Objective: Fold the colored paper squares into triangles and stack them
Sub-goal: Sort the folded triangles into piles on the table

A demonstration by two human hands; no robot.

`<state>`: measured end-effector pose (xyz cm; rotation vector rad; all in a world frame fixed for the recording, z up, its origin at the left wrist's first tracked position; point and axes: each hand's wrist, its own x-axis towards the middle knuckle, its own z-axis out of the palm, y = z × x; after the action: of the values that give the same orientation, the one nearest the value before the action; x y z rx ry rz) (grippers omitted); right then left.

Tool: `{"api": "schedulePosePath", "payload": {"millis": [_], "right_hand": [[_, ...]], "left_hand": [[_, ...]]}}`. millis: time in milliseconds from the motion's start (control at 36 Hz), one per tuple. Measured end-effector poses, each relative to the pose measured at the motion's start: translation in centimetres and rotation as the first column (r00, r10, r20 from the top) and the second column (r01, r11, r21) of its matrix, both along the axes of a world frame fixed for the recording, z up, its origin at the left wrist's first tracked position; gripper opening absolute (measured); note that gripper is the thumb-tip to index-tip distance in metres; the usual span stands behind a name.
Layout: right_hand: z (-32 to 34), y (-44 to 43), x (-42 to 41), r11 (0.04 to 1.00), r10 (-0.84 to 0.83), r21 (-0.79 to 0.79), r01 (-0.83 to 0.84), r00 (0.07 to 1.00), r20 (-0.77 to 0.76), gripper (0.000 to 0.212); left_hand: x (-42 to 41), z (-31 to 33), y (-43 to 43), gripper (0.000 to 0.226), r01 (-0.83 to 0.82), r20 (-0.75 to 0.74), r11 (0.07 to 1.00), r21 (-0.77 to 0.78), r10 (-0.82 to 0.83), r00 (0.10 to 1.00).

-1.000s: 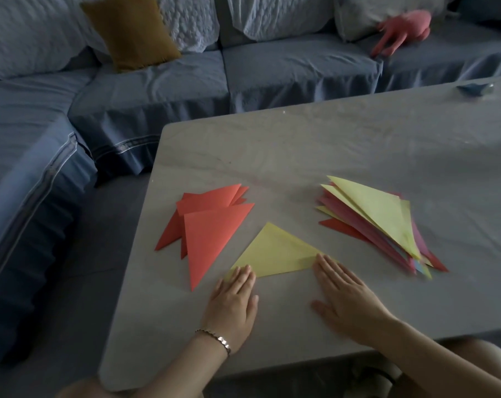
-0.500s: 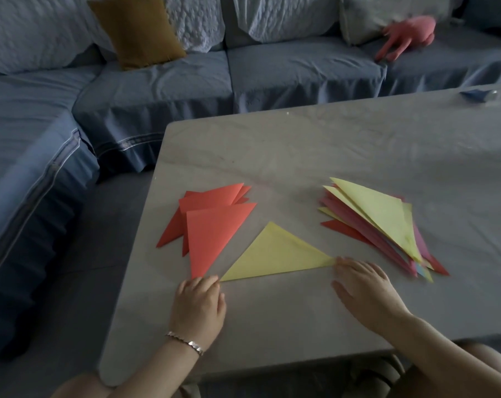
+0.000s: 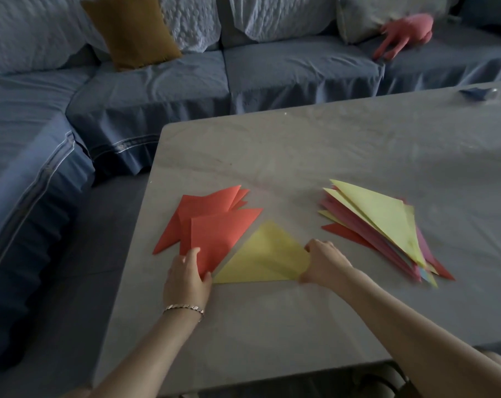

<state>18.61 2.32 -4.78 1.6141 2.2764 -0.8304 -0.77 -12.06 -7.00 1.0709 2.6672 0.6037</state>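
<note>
A yellow folded triangle [image 3: 265,255] lies on the grey table [image 3: 329,156] in front of me. My right hand [image 3: 325,262] pinches its right corner, which is lifted and curled over. My left hand [image 3: 186,278] rests at the triangle's left tip, fingers curled over the near corner of the top red triangle [image 3: 217,234]. That red triangle tops a small stack of red triangles [image 3: 191,214] to the left. A fanned pile of yellow, pink and red papers [image 3: 384,225] lies to the right.
A blue sofa [image 3: 157,90] wraps round the table's far and left sides, with a mustard cushion [image 3: 131,30] and a pink plush toy [image 3: 401,35] on it. A small blue object [image 3: 477,93] sits at the table's far right.
Both hands moved from pressing the yellow triangle flat to its two ends. The right hand took hold of the right corner and lifted it. The left hand shifted left onto the red triangle's corner.
</note>
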Motion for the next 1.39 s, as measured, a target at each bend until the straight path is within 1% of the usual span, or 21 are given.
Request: {"api": "schedulePosePath", "payload": {"millis": [83, 139, 167, 222, 306, 389, 444, 500, 611, 667, 750, 833, 861, 917, 972, 1028, 1056, 1111, 1167, 1278, 1389], "right_hand": [[-0.7, -0.4, 0.8, 1.000, -0.004, -0.009, 0.003, 0.991, -0.136, 0.032], [-1.2, -0.6, 1.6, 0.999, -0.008, 0.029, 0.018, 0.949, -0.316, 0.011], [-1.4, -0.6, 2.2, 0.998, -0.040, 0.035, 0.060, 0.906, -0.421, 0.012], [-1.3, -0.2, 3.5, 0.974, -0.150, 0.043, 0.222, 0.774, -0.616, 0.015], [0.1, 1.2, 5.8, 0.867, -0.265, 0.083, 0.492, 0.595, -0.759, 0.013], [1.5, 3.1, 7.7, 0.721, -0.416, 0.097, 0.687, 0.540, -0.732, 0.026], [2.1, 4.1, 8.6, 0.651, -0.494, 0.101, 0.752, 0.521, -0.696, 0.033], [2.0, 4.5, 9.3, 0.645, -0.530, 0.109, 0.756, 0.546, -0.649, 0.039], [1.1, 4.6, 10.1, 0.663, -0.545, 0.208, 0.719, 0.654, -0.525, 0.051], [1.1, 4.1, 10.2, 0.656, -0.509, 0.328, 0.680, 0.719, -0.473, 0.053], [1.0, 2.7, 9.6, 0.689, -0.372, 0.447, 0.571, 0.807, -0.458, 0.047], [0.6, 0.8, 7.9, 0.786, -0.103, 0.481, 0.390, 0.848, -0.519, 0.041], [0.3, 0.1, 7.3, 0.820, 0.033, 0.497, 0.284, 0.843, -0.537, 0.039], [-0.6, -1.1, 6.0, 0.836, 0.279, 0.548, 0.032, 0.835, -0.474, 0.034], [-1.5, -2.5, 4.5, 0.845, 0.429, 0.472, -0.251, 0.846, -0.318, 0.049], [-2.5, -3.7, 3.0, 0.820, 0.523, 0.385, -0.424, 0.829, -0.199, 0.068], [-3.1, -4.1, 2.5, 0.791, 0.558, 0.384, -0.476, 0.819, -0.133, 0.071], [-4.2, -4.8, 2.0, 0.750, 0.578, 0.411, -0.518, 0.816, -0.027, 0.067], [-4.8, -5.1, 1.9, 0.763, 0.556, 0.397, -0.510, 0.831, -0.001, 0.063], [-4.3, -5.2, 2.0, 0.766, 0.550, 0.347, -0.542, 0.831, 0.084, 0.077], [-3.3, -5.0, 2.1, 0.757, 0.562, 0.340, -0.559, 0.821, 0.099, 0.086]], "left_hand": [[0.0, -0.2, 0.1, 0.052, -0.025, 0.061, 0.998, 0.064, 0.021, 0.998], [-0.2, -0.3, 0.1, 0.048, -0.023, 0.071, 0.993, 0.112, 0.015, 0.997], [-0.2, -0.2, 0.0, 0.046, -0.020, 0.076, 0.989, 0.145, 0.009, 0.997], [-0.2, -0.1, 0.1, 0.044, -0.011, 0.086, 0.980, 0.201, -0.007, 0.996], [0.0, 0.0, 0.2, 0.042, 0.096, 0.052, 0.954, 0.284, -0.116, 0.992], [0.9, -0.1, 0.6, 0.043, 0.234, 0.010, 0.918, 0.319, -0.251, 0.968], [1.9, 0.2, 0.9, 0.046, 0.308, 0.007, 0.888, 0.342, -0.330, 0.944], [2.7, 0.5, 1.2, 0.047, 0.369, 0.003, 0.864, 0.344, -0.394, 0.919], [3.6, 0.5, 1.9, 0.046, 0.421, 0.013, 0.857, 0.298, -0.445, 0.896], [3.8, 0.5, 2.1, 0.046, 0.429, 0.028, 0.865, 0.261, -0.451, 0.892], [3.7, 0.0, 2.5, 0.046, 0.433, 0.047, 0.883, 0.180, -0.447, 0.893], [3.8, -0.7, 2.7, 0.049, 0.421, -0.017, 0.899, 0.123, -0.422, 0.906], [4.0, -1.0, 2.8, 0.049, 0.414, -0.060, 0.903, 0.113, -0.409, 0.910], [4.5, -1.2, 2.7, 0.048, 0.441, -0.149, 0.890, 0.113, -0.424, 0.893], [5.3, -0.9, 2.5, 0.047, 0.551, -0.244, 0.832, 0.070, -0.521, 0.818], [6.2, -0.9, 2.3, 0.047, 0.659, -0.281, 0.752, -0.019, -0.637, 0.718], [6.6, -1.1, 2.2, 0.045, 0.694, -0.270, 0.717, -0.062, -0.682, 0.680], [7.0, -1.7, 2.0, 0.047, 0.722, -0.235, 0.678, -0.138, -0.730, 0.641], [7.0, -2.4, 1.7, 0.049, 0.723, -0.216, 0.669, -0.173, -0.742, 0.635], [6.6, -2.7, 1.1, 0.048, 0.720, -0.259, 0.667, -0.192, -0.742, 0.618], [6.1, -2.7, 0.5, 0.048, 0.699, -0.275, 0.691, -0.186, -0.720, 0.638]]}}
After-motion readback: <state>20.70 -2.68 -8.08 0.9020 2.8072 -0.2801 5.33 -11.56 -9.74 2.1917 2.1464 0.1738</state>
